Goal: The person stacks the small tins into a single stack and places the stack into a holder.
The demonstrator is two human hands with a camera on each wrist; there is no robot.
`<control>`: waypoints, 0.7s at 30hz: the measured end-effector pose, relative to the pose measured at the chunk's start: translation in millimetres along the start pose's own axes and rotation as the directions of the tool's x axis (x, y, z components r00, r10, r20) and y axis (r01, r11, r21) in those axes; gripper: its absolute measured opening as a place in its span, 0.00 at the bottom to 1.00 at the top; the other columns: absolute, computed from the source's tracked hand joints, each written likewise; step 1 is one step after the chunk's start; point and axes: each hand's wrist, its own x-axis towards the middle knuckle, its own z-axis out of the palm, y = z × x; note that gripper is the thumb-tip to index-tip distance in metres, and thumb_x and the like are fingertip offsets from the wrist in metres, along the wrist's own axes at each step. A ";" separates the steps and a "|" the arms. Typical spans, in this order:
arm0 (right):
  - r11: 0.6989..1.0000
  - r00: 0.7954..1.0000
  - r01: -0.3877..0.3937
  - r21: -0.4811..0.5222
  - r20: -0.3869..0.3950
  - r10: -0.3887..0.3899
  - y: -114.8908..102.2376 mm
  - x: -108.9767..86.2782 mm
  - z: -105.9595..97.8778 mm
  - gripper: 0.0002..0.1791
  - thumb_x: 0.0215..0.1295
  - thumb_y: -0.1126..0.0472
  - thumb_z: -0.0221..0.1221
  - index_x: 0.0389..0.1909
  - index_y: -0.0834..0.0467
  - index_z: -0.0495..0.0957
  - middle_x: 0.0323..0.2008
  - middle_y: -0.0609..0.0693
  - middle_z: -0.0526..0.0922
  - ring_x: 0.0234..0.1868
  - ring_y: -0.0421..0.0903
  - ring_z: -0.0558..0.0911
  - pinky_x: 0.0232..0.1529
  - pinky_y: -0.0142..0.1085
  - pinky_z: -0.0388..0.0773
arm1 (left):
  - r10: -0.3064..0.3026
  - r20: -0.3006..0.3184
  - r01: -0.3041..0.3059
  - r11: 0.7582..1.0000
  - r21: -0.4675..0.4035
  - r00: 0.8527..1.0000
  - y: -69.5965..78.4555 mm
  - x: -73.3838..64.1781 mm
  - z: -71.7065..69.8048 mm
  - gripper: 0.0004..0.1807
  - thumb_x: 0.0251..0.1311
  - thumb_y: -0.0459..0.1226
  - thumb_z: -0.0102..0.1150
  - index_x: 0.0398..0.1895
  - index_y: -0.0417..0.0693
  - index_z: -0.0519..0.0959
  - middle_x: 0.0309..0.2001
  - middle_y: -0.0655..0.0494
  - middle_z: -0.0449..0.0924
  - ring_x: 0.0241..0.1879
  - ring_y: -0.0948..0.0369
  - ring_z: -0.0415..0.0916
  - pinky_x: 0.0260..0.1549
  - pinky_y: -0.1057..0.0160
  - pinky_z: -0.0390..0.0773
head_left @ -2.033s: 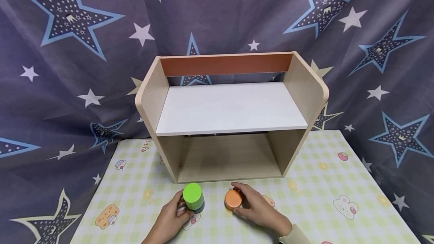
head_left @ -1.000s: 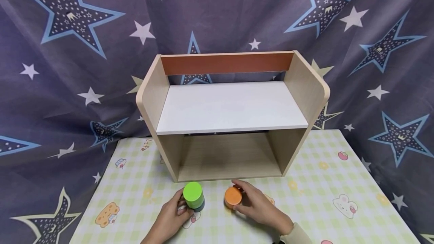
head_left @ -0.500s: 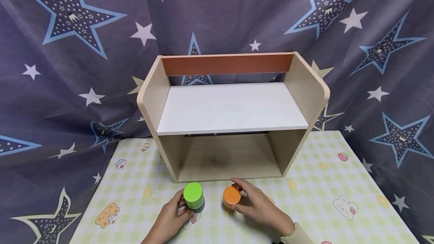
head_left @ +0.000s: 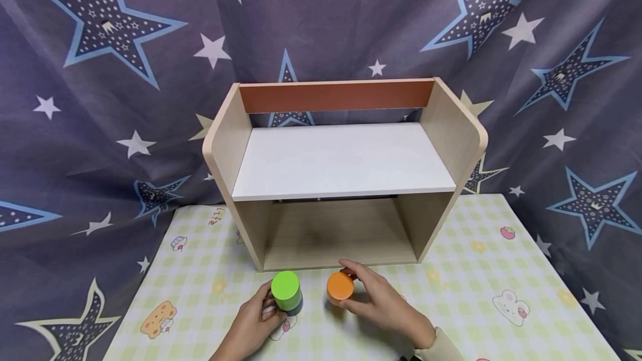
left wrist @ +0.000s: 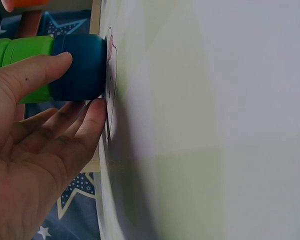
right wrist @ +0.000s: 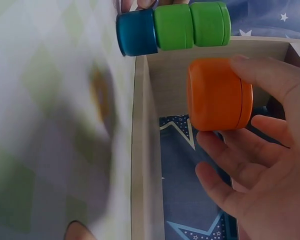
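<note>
A stack of round blocks stands on the table, a dark blue block (left wrist: 86,75) at the bottom and two green blocks (right wrist: 192,25) above it. From the head view only the bright green top (head_left: 285,283) and a sliver of blue show. My left hand (head_left: 253,319) grips the stack low down, thumb on the blue block and fingers on its other side. An orange round block (head_left: 340,286) is pinched between the thumb and fingers of my right hand (head_left: 383,305), raised off the tablecloth. It is to the right of the stack, at about the height of the upper green block.
A wooden shelf unit (head_left: 346,261) with a white upper board (head_left: 346,160) stands just behind both hands. The table has a green checked cloth (head_left: 195,288) with printed cartoons. A dark star-patterned curtain (head_left: 321,21) hangs behind.
My right hand has lifted the orange block from the table and carried it slightly left and forward, nearer the stack. The left hand and the stack stay in place.
</note>
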 end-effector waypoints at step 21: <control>0.999 1.000 0.014 -0.033 -0.011 -0.014 -14.9 14.7 -4.9 0.41 0.63 0.56 0.70 0.73 0.55 0.61 0.57 0.49 0.79 0.52 0.43 0.80 0.54 0.39 0.79 | -0.010 0.025 0.011 1.000 -0.029 1.000 0.3 1.1 -0.4 0.40 0.56 0.36 0.74 0.71 0.43 0.65 0.56 0.48 0.79 0.54 0.53 0.79 0.51 0.58 0.80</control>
